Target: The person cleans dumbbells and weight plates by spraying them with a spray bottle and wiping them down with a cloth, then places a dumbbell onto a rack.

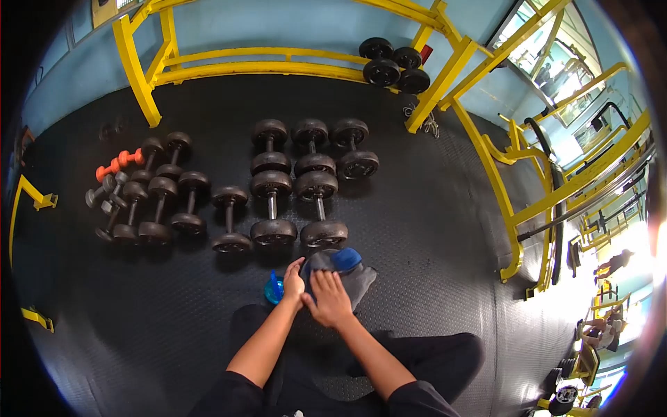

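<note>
My right hand (328, 299) is spread flat, palm down, its fingertips over a grey and blue cloth (356, 281); I cannot tell whether they touch it. Close beside it, my left hand (294, 283) is turned on edge with its fingers stretched out, and nothing shows in it. The cloth lies bunched on the black floor, touching or nearly touching the end of a dumbbell (323, 234). Just left of my left hand is a blue bottle (273, 288), partly hidden by that hand.
Several dark dumbbells (273, 207) lie in rows ahead, with orange dumbbells (119, 162) at the left. A yellow rack (257, 68) stands along the wall, and more yellow gym frames (486, 174) are on the right. My crossed legs (431, 358) are below my hands.
</note>
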`<state>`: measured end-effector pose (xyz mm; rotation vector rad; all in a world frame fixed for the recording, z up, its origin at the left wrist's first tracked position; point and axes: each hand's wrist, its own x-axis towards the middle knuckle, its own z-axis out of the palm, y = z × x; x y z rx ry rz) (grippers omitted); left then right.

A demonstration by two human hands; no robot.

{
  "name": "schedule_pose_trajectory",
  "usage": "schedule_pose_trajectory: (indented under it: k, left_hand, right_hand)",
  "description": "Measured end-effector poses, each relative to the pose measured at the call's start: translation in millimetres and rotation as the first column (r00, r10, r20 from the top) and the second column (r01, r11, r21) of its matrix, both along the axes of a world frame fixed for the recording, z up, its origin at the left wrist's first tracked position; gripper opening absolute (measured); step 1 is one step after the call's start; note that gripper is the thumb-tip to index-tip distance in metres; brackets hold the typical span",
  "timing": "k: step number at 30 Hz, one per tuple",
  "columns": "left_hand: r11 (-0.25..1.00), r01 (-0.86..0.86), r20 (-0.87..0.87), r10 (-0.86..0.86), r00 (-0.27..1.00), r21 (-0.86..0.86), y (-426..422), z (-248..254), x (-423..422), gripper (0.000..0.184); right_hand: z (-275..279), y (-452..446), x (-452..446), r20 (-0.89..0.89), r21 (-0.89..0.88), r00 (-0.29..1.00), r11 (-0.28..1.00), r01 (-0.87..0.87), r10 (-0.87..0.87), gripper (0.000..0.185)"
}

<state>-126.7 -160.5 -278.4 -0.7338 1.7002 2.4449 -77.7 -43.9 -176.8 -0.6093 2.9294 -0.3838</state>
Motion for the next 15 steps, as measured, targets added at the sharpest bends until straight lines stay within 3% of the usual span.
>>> schedule_pose_trajectory:
  k: [1,3,7,11,13,14,15]
  left_hand:
    - [1.0,0.002,-0.008,-0.002,1.0,0.008,1.1,2.7,-1.1,0.034]
    - [0.98,-0.045,0.033,0.039,0.999,0.195,1.6,5.4,0.1,0.033]
    - [0.982,-0.046,0.074,0.033,0.997,0.181,2.2,-1.9,0.7,0.033]
    - [0.99,-0.017,0.057,0.01,0.998,0.137,-0.9,1.8,-0.4,0.034]
    - [0.856,0.011,0.185,-0.125,0.975,0.518,-10.4,14.6,-1.0,0.041]
    - [0.862,0.003,0.189,-0.114,0.975,0.507,-17.7,20.5,-0.2,0.041]
    - [0.774,0.028,0.157,-0.163,0.974,0.632,-25.2,21.7,2.4,0.046]
  right_hand:
    - [2.3,3.8,8.5,-0.008,0.008,1.0,1.0,0.002,-0.002,0.072]
    - [5.7,11.2,26.3,0.043,0.0,0.994,0.995,-0.099,0.099,0.069]
    - [22.9,52.1,50.9,0.144,-0.015,0.972,0.983,-0.184,0.184,0.069]
    - [37.7,79.5,60.8,0.165,0.078,0.953,0.959,-0.271,0.256,0.069]
    - [36.0,74.2,55.3,0.112,0.113,0.947,0.943,-0.313,0.301,0.068]
    - [32.6,67.0,49.7,0.116,0.181,0.931,0.914,-0.362,0.345,0.069]
    - [30.3,57.1,44.8,0.125,0.245,0.913,0.879,-0.408,0.388,0.069]
